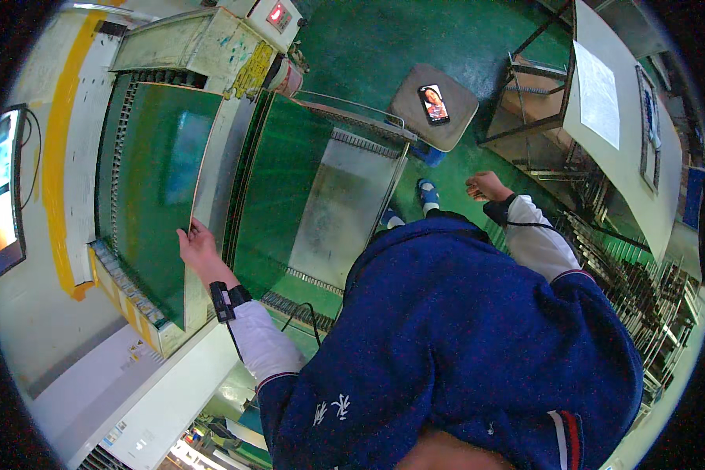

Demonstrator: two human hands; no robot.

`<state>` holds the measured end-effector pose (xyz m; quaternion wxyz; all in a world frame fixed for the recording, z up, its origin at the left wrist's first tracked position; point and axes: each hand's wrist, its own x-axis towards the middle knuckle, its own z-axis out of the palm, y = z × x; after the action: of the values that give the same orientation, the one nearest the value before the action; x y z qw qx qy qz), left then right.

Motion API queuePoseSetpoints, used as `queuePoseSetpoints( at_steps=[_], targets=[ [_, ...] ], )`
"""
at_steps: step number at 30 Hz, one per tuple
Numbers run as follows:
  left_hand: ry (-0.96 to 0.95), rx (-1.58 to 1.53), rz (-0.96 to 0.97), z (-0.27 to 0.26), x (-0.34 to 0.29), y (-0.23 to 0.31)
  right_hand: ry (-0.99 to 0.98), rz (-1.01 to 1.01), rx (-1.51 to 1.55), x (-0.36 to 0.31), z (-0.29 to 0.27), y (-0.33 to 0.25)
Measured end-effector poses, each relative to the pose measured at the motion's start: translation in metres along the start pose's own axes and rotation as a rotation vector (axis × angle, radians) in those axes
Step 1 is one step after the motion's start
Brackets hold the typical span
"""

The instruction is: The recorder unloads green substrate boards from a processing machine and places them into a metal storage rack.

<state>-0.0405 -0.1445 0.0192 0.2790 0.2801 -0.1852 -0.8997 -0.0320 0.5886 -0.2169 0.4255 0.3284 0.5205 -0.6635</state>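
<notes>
On the left, a large thin green panel (160,172) with a glossy face lies over a machine's roller bed (121,317). My left hand (200,249) grips the panel's right edge between thumb and fingers. Right of it, more green panels (278,168) stand close together on edge in a rack (341,200) with toothed strips and a pale base. Out to the right, away from the panels, my right hand (489,186) hangs over the green floor with its fingers curled in, and I see nothing in it. Both wrists wear black bands.
A stool (466,98) carries a lit phone (434,105). At the right stand a pale-topped table (627,70) with a white sheet and metal racks (634,290). A screen (4,188) is at the far left; a box with a red display (276,16) tops the machine.
</notes>
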Motion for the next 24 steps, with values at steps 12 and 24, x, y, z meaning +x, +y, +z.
queuePoseSetpoints(
  at_steps=[12, 24],
  targets=[
    [0.022, 0.095, 0.033, 0.023, -0.014, -0.013, 0.152, -0.096, -0.206, -0.025, 0.020, -0.006],
    [0.013, 0.049, -0.052, 0.019, -0.005, -0.004, 0.139, -0.070, -0.198, -0.037, 0.028, -0.015]
  ],
)
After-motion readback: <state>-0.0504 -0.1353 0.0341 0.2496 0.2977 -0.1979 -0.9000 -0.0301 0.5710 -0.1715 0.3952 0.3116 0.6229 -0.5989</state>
